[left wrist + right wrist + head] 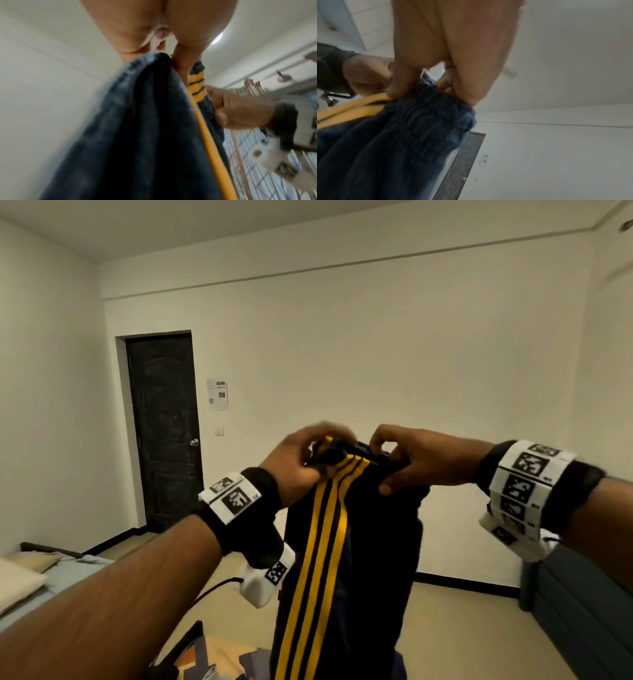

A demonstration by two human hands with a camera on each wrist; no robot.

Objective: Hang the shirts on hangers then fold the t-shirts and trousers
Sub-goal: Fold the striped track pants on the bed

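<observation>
Left of the trousers (346, 542): bed (51, 573) with pillow (20, 580), then dark door (164, 433), well apart from the cloth. Just left of the trousers' waistband: left hand (294, 463), fingers curled round the bunched band at the yellow stripes (318, 542), pinching it tight. Trousers themselves: navy, held up in the air in front of the body, hanging straight down from both grips, legs together. Just right of the stripes on the same waistband: right hand (414, 460), thumb and fingers nipped on the gathered elastic edge. Further right of the trousers: grey furniture (582, 604), only partly in frame. Step in hand, by judgement: trousers being lined up for folding. Next move likely calls for matching the two waistband halves, keeping the legs stacked, then lowering onto a flat place. Hidden: trouser hems, cut off below; colourful cloth (219, 659) below the trousers, kind unclear; wrist views blurred, fingertips buried in fabric.
</observation>
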